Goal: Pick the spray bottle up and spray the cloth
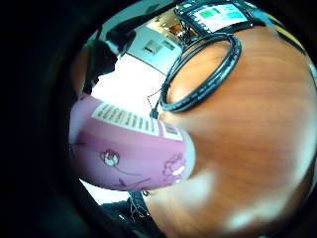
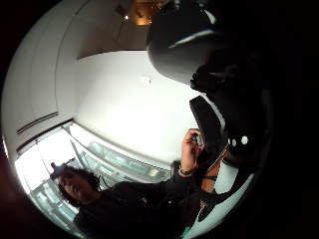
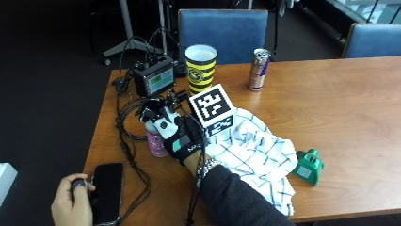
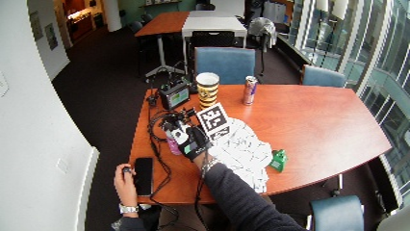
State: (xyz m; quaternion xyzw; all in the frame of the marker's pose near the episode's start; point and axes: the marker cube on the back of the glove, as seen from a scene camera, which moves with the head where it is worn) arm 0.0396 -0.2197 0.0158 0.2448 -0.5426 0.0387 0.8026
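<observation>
In the outside view my gloved right hand (image 3: 180, 136) curls its fingers round the top of a pink spray bottle (image 3: 155, 143), just left of the cloth. The bottle's lower body shows below the fingers; whether it touches the table I cannot tell. The cloth (image 3: 258, 151) is white with a dark check and lies crumpled on the wooden table (image 3: 338, 103). In the little finger side palm view the pink flowered bottle (image 1: 133, 148) with its label lies close to the palm, over the table (image 1: 257, 139). The wide view shows the hand (image 4: 190, 139), bottle (image 4: 173, 146) and cloth (image 4: 247, 149).
A yellow-and-black cup (image 3: 200, 68) and a drink can (image 3: 257, 69) stand at the back. A screened black device (image 3: 155, 79) with cables (image 3: 128, 127) sits behind the hand. A small green object (image 3: 308, 165) lies right of the cloth. A bare hand (image 3: 71, 201) holds a small black object beside a phone (image 3: 107, 192).
</observation>
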